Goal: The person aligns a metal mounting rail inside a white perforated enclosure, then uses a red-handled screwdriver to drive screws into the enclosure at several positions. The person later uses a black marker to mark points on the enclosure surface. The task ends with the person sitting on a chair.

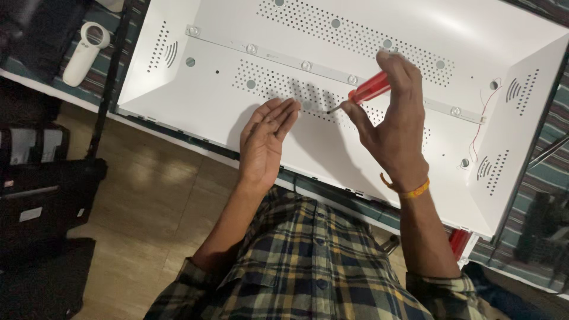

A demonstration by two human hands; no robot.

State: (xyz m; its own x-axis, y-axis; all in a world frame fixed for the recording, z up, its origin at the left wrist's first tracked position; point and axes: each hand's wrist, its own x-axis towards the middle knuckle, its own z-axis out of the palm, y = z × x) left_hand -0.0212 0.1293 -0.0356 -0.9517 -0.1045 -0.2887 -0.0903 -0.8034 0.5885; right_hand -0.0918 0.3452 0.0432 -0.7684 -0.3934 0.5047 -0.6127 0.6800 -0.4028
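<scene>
Left hand (265, 144): palm up, fingers flat, empty, over panel (379, 136).
Right hand (393, 121): at 3 o'clock, pinching red screwdriver (363, 94), tip toward 9.

I'm seeing the screwdriver (363, 93) lying tilted above the white panel (367, 142), its translucent red handle angling up to the right and its dark tip pointing down-left over a perforated patch. The panel is lying flat, its inside facing up.
</scene>
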